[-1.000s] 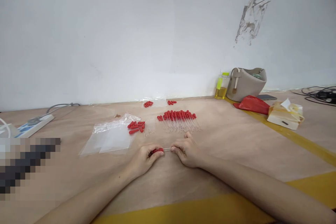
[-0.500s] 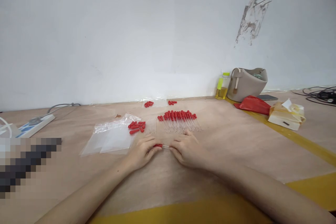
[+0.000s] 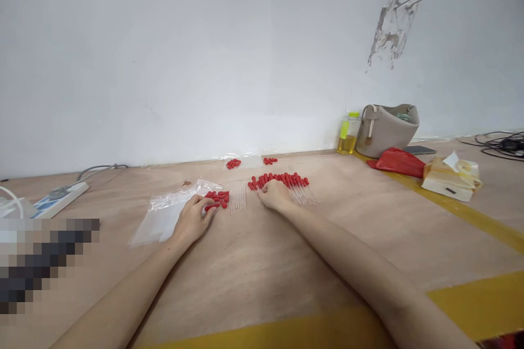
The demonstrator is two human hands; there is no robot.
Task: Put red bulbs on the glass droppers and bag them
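Just right of L hand (image 3: 194,220) lie red caps (image 3: 223,193); its fingers curl at one cap (image 3: 212,206), can't tell if gripped. R hand (image 3: 275,195) bends over droppers (image 3: 288,179), grip hidden. Thin tubes (image 3: 238,200) lie b/w hands. Droppers could roll apart, b/c loose, if R hand brushes them.

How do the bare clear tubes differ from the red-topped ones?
The bare tubes show no red ends, while the red-topped tubes carry them. The bare tubes make a small group; the red-topped tubes a larger one, partly hidden by the right hand. Both lie on the table.
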